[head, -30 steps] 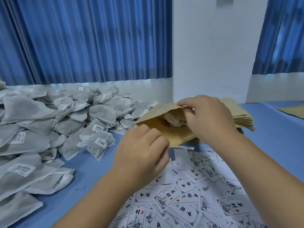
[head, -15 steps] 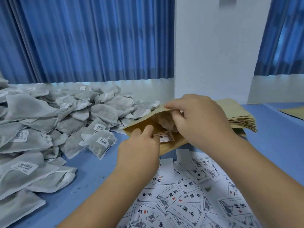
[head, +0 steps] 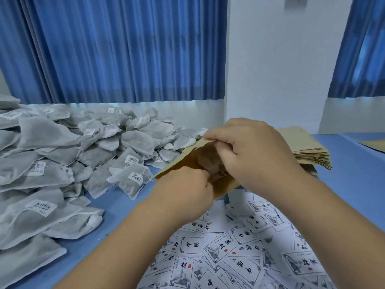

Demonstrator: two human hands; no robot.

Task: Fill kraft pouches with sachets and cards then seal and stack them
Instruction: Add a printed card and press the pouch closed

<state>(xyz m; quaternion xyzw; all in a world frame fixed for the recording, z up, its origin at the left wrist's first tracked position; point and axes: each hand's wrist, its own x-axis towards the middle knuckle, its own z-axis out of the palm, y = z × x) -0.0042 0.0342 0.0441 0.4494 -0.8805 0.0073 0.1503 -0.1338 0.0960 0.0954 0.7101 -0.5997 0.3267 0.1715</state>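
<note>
**A:** Where is the brown kraft paper pouch (head: 226, 189)?

**B:** Between the two hands, over the far edge of the loose spread of printed cards (head: 239, 257) on the blue-covered table (head: 125, 197). Its mouth gapes toward the person and slightly left, and its long axis runs from there away to the right, under the right hand (head: 256, 155).

**A:** What is that hand doing?

**B:** It pinches the pouch's upper lip between thumb and curled fingers, holding the top wall up so the opening stays wide.

**A:** And the left hand (head: 185, 190)?

**B:** It's right at the mouth, the nearer of the two to the opening. Its fingers are curled, and a small printed white card (head: 218, 175) lies just past them inside the pouch, beside a lumpy sachet (head: 208, 161). The knuckles hide the fingertips, so I cannot tell whether they grip the card or only nudge it.

**A:** So what does the next move turn on?

**B:** My guess is direction — the card must go along the pouch's axis, away and rightward, deeper in. The left hand is lined up for that. The grey heap of mesh sachets (head: 100, 147) lies to the left, and the stack of flat kraft pouches (head: 308, 151) is behind the right hand.
</note>
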